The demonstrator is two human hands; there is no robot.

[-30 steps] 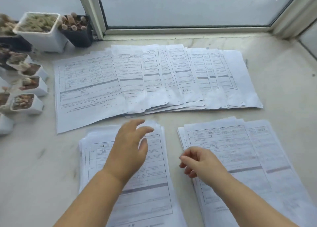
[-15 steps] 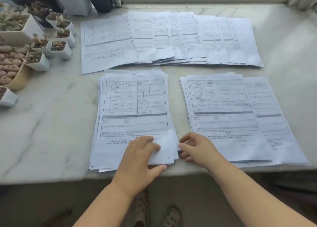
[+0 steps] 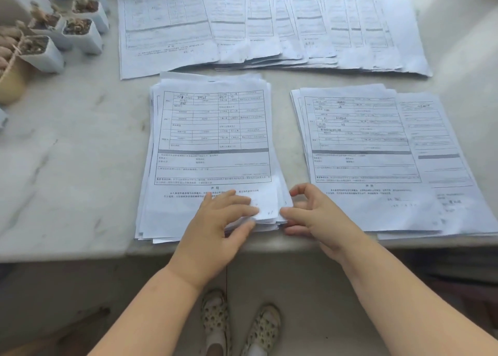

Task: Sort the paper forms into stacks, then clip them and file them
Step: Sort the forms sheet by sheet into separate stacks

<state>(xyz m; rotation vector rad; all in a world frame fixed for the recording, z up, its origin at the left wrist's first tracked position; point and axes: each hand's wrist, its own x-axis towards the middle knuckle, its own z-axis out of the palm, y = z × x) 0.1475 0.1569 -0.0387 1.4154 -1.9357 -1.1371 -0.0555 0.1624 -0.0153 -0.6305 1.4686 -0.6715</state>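
Three groups of printed paper forms lie on a pale marble counter (image 3: 67,167). The near left stack (image 3: 213,140) sits squarely in front of the person, its sheets slightly staggered, its near edge close to the counter's front lip. The left hand (image 3: 215,234) reaches in from below with the forearm angled up and to the right; its fingers (image 3: 237,203) lie nearly straight and flat on the top sheet at the stack's near right corner, while the thumb (image 3: 239,230) runs along the stack's near edge, so the corner sits between thumb and fingers in a light pinch. The right hand (image 3: 320,215) comes in from the right with its wrist over the counter's edge; its fingers are loosely curved, the forefinger (image 3: 291,213) touching the right side of that same corner, another finger raised just above it, and nothing is clearly gripped. The near right stack (image 3: 377,153) lies just beside the right hand, with one sheet offset to the right beneath the top pages. A fanned row of forms (image 3: 269,24) spreads across the far side. Small white plant pots (image 3: 80,32) cluster at the far left. Below the counter edge, a pair of perforated clogs (image 3: 239,326) shows on the floor.
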